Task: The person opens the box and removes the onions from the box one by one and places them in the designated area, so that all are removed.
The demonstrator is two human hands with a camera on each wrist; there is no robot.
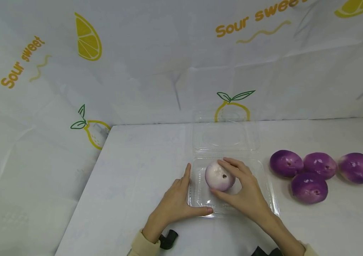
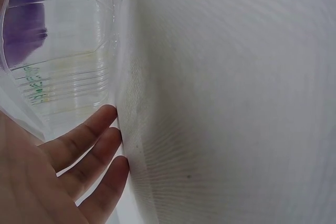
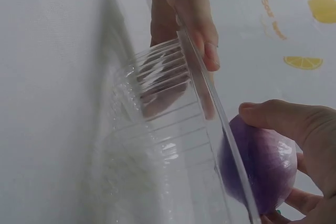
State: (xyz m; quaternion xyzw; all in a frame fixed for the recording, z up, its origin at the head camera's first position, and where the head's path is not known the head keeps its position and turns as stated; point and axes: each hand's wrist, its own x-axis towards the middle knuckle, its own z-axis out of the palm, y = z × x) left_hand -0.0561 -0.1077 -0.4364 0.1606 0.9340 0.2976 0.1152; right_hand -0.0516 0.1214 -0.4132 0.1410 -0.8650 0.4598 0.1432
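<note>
A glossy purple-and-white onion (image 1: pixel 217 179) sits over the base of a clear plastic clamshell box (image 1: pixel 197 199). My right hand (image 1: pixel 248 192) grips it between thumb and fingers. The right wrist view shows the onion (image 3: pixel 262 163) purple and round, partly behind the box wall (image 3: pixel 197 93). At the box's left front corner is my left hand (image 1: pixel 176 201), its thumb at the front rim and its fingers spread along the left side. In the left wrist view, three straight fingertips of the left hand (image 2: pixel 68 166) touch the white surface beside the box (image 2: pixel 79 30).
Several more purple onions (image 1: pixel 309 187) lie grouped on the white table (image 1: pixel 130 170), right of the box. The box's hinged lid (image 1: pixel 226 137) stands folded back behind its base. A white cloth (image 1: pixel 155 64) with lemon prints hangs behind the table.
</note>
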